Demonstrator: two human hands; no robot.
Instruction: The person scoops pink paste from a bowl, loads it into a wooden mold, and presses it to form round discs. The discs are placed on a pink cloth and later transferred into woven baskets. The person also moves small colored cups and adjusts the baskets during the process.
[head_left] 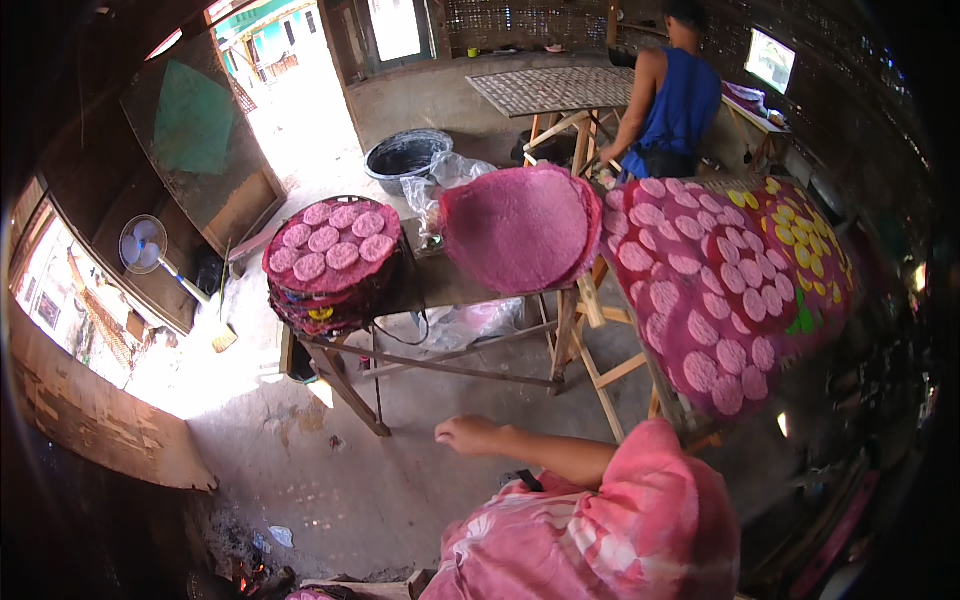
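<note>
My right arm, in a pink patterned sleeve, reaches leftward across the lower middle. My right hand [465, 434] hangs over the concrete floor with its fingers curled in, and nothing shows in it. Beyond it stands a narrow wooden bench [430, 283]. On its left end is a stack of round trays, the top one bearing several pink textured discs [323, 239]. At the bench's right end lies a pile of round pink cloth-like sheets [522, 225], nothing on the top one. My left hand is out of sight.
Right of the bench, a rack [680, 290] bears pink and yellow discs. Another person [680, 100] in a blue top bends beside a latticed drying rack [550, 90]. A black tub [408, 157], a fan [146, 245] and a small fire [243, 577] are also around.
</note>
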